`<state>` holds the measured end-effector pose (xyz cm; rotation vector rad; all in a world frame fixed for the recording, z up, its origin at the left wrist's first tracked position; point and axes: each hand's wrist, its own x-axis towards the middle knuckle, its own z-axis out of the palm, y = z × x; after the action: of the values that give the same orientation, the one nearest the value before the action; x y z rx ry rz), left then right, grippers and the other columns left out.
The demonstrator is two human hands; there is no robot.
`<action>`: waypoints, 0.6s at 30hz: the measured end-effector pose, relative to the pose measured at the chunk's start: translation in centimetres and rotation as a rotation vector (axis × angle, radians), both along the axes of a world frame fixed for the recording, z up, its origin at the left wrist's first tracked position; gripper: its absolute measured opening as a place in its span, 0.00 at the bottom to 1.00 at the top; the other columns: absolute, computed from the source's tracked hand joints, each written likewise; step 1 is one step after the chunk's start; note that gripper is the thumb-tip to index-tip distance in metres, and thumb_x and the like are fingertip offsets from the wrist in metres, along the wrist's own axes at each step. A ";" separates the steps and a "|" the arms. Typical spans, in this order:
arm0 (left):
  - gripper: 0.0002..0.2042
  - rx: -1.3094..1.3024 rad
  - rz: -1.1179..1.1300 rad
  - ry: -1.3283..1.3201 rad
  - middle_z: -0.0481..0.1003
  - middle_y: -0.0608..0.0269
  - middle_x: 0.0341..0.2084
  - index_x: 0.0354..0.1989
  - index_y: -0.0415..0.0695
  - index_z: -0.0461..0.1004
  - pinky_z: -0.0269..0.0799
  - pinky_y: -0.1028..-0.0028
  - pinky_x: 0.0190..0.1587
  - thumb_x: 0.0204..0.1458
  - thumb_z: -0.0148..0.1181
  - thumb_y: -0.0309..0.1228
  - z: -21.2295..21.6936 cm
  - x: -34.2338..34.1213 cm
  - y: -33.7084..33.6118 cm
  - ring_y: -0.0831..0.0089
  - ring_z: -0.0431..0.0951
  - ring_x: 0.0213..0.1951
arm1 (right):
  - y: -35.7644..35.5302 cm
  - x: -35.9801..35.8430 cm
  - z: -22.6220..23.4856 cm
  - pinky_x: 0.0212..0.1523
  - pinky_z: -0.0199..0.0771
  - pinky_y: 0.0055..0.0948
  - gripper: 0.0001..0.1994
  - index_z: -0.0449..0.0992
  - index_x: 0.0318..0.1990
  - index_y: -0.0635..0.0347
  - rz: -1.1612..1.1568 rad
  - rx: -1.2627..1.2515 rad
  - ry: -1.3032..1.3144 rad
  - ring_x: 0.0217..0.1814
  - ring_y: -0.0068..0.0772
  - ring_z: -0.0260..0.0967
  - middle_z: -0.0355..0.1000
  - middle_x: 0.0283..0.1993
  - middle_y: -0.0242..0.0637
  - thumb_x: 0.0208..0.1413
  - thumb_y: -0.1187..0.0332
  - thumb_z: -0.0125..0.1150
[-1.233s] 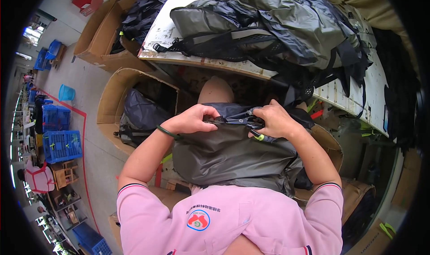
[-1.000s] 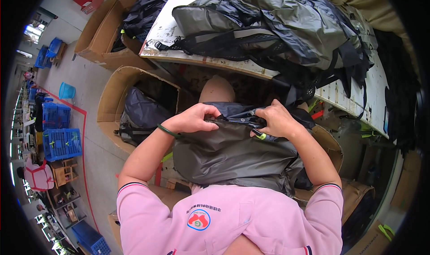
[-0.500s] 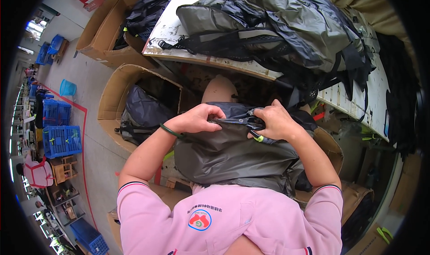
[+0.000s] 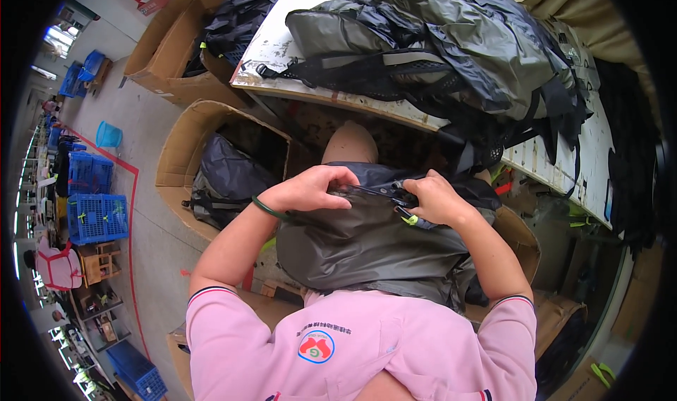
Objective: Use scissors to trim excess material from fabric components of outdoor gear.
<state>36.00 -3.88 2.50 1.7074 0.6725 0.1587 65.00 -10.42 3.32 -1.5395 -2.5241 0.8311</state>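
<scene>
A dark grey bag (image 4: 345,249) of shiny coated fabric lies across my lap, its far edge near both hands. In my right hand (image 4: 431,195) is a pair of dark scissors (image 4: 384,190), blades pointing left along the bag's upper edge. Beneath that hand shows a small grey and yellow-green piece (image 4: 416,220), whose kind I cannot make out. My left hand (image 4: 314,188) rests over the bag's upper left part, thumb and forefinger curved and apart close to the scissor tips. Its other fingers are partly hidden.
Ahead stands a white worktable (image 4: 264,63) heaped with grey and black bags (image 4: 451,41) with dangling straps. Open cartons (image 4: 173,165) with dark bags sit to the left. Another carton (image 4: 518,235) stands to my right. Blue crates (image 4: 95,218) line the far left floor.
The scissors have turned so that less of them shows. My left thumb and forefinger have spread a little wider. The bag stays in my lap.
</scene>
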 end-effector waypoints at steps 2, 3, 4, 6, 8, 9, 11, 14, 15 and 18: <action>0.19 0.135 0.085 0.002 0.76 0.59 0.34 0.43 0.39 0.75 0.71 0.72 0.43 0.45 0.71 0.35 0.0 -1.6 0.8 0.69 0.75 0.38 | -0.4 1.0 -1.1 0.44 0.64 0.37 0.15 0.75 0.28 0.60 0.002 -0.022 0.044 0.29 0.50 0.70 0.73 0.24 0.46 0.44 0.57 0.70; 0.20 0.270 0.080 0.091 0.76 0.57 0.36 0.43 0.39 0.75 0.72 0.71 0.44 0.45 0.71 0.37 0.0 -3.1 1.4 0.67 0.76 0.39 | -0.5 1.3 -1.5 0.44 0.65 0.39 0.13 0.75 0.30 0.61 -0.026 -0.056 0.053 0.31 0.52 0.70 0.73 0.26 0.47 0.44 0.61 0.69; 0.20 0.353 0.099 0.156 0.76 0.58 0.36 0.42 0.39 0.75 0.72 0.70 0.45 0.44 0.71 0.37 -0.9 -4.9 1.9 0.69 0.75 0.40 | -0.6 1.6 -1.8 0.43 0.67 0.40 0.11 0.75 0.31 0.61 -0.053 -0.089 0.062 0.33 0.53 0.70 0.74 0.28 0.48 0.45 0.65 0.67; 0.17 0.020 0.260 0.175 0.77 0.62 0.36 0.43 0.39 0.75 0.73 0.72 0.45 0.46 0.70 0.33 -3.4 -7.8 1.8 0.74 0.76 0.40 | -0.7 1.6 -1.8 0.42 0.68 0.41 0.11 0.74 0.31 0.62 -0.091 -0.134 0.149 0.34 0.56 0.70 0.73 0.29 0.49 0.44 0.66 0.67; 0.16 -0.217 0.368 0.018 0.77 0.64 0.37 0.44 0.40 0.75 0.73 0.74 0.46 0.47 0.69 0.29 -4.3 -8.7 0.6 0.76 0.76 0.40 | -0.8 1.7 -1.7 0.40 0.68 0.42 0.13 0.74 0.32 0.63 -0.158 -0.227 0.125 0.35 0.56 0.70 0.73 0.29 0.51 0.45 0.64 0.68; 0.15 -0.460 0.460 -0.144 0.77 0.66 0.38 0.45 0.40 0.75 0.73 0.75 0.46 0.48 0.68 0.25 -4.3 -8.8 -0.1 0.78 0.76 0.41 | -0.8 1.6 -1.6 0.40 0.67 0.41 0.16 0.74 0.31 0.63 -0.168 -0.226 0.124 0.32 0.55 0.70 0.73 0.27 0.50 0.45 0.59 0.71; 0.16 -0.485 0.529 -0.244 0.78 0.67 0.38 0.46 0.40 0.75 0.73 0.76 0.47 0.48 0.67 0.23 -3.6 -8.6 -1.3 0.79 0.76 0.41 | -0.5 1.0 -0.5 0.39 0.66 0.40 0.18 0.75 0.31 0.62 -0.158 -0.164 0.107 0.31 0.53 0.70 0.73 0.26 0.48 0.44 0.56 0.72; 0.17 -0.496 0.579 -0.371 0.78 0.66 0.40 0.49 0.40 0.75 0.73 0.77 0.49 0.48 0.65 0.20 -1.5 -8.0 -2.4 0.80 0.77 0.42 | 0.4 -0.5 1.2 0.38 0.61 0.37 0.21 0.75 0.30 0.60 -0.103 -0.019 0.097 0.30 0.47 0.70 0.72 0.24 0.43 0.41 0.51 0.73; 0.18 -0.513 0.559 -0.382 0.78 0.66 0.40 0.50 0.39 0.75 0.73 0.77 0.49 0.48 0.65 0.20 -0.8 -7.7 -2.7 0.80 0.77 0.42 | 0.9 -1.1 1.7 0.38 0.59 0.35 0.23 0.75 0.30 0.59 -0.060 0.064 0.104 0.30 0.44 0.70 0.72 0.23 0.40 0.39 0.48 0.74; 0.19 -0.523 0.527 -0.402 0.78 0.65 0.42 0.52 0.38 0.74 0.73 0.79 0.48 0.49 0.63 0.20 0.6 -7.4 -3.6 0.80 0.77 0.42 | 1.8 -3.5 3.3 0.38 0.56 0.34 0.24 0.74 0.28 0.57 0.016 0.170 0.141 0.32 0.40 0.71 0.71 0.23 0.36 0.38 0.45 0.74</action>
<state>28.55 -7.48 3.12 0.9341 0.7639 0.6217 61.54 -8.59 6.59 -1.3612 -2.4394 0.6810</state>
